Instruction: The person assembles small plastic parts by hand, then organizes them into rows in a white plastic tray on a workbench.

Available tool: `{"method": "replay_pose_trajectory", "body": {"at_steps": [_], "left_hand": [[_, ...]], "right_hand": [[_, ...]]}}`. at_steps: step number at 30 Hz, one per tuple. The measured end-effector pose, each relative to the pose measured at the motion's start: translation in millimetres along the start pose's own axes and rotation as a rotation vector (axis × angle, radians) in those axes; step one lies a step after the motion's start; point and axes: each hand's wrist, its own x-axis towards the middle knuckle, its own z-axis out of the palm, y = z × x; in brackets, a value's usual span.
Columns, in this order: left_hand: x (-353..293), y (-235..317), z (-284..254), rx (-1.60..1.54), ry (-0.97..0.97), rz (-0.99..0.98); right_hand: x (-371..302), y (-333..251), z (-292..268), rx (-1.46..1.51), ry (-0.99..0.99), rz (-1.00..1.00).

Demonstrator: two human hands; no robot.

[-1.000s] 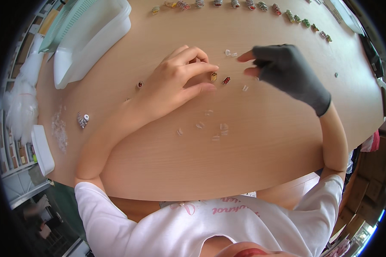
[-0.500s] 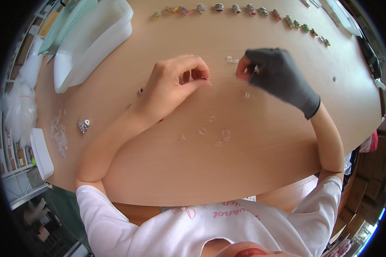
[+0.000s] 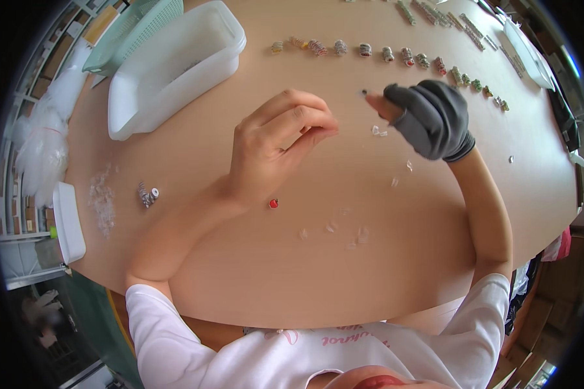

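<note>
My bare left hand point(image 3: 276, 142) hovers over the middle of the table, its thumb and fingers closed in a pinch; whatever lies between the fingertips is too small to make out. To its right is my right hand point(image 3: 431, 120), in a dark grey glove with a bare fingertip showing. The other fingers of that hand are curled in, and a small dark piece point(image 3: 364, 93) shows at the bare tip. A small red piece point(image 3: 274, 203) lies beside my left wrist. Bits of clear plastic point(image 3: 379, 131) rest below my right hand, with several more clear bits point(image 3: 331, 226) nearer me.
Small coloured coiled bundles point(image 3: 365, 50) form a curved row across the far side. At left stand a white bin point(image 3: 120, 120), a green basket point(image 3: 143, 39) and a white tray point(image 3: 71, 223). A striped coil point(image 3: 147, 194) lies near a scatter of clear scraps point(image 3: 102, 201).
The view has shifted, showing more of the table's far side. My right hand has turned, its bare fingertip now pointing left with the dark piece there. My left hand keeps its pinch.
</note>
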Motion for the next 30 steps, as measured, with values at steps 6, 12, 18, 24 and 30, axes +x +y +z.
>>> {"method": "replay_pose_trajectory", "body": {"at_steps": [6,12,18,24,30], "left_hand": [[4.5,1.0,1.0,-0.02,0.054,-0.04],[4.1,-2.4,1.7,-0.056,0.052,-0.051],[4.6,-2.4,0.5,-0.081,0.057,-0.075],[2.2,-4.2,-4.7,-0.087,0.017,-0.07],[1.4,-4.8,0.0,-0.123,-0.014,-0.155]], "right_hand": [[2.2,-3.7,-6.1,0.103,-0.092,0.04],[-7.5,0.0,1.8,0.066,-0.094,0.079],[-11.1,3.8,8.6,0.092,-0.079,0.136],[-11.0,1.5,11.1,0.09,-0.093,0.168],[-15.8,20.1,35.1,0.14,-0.312,0.652]]}}
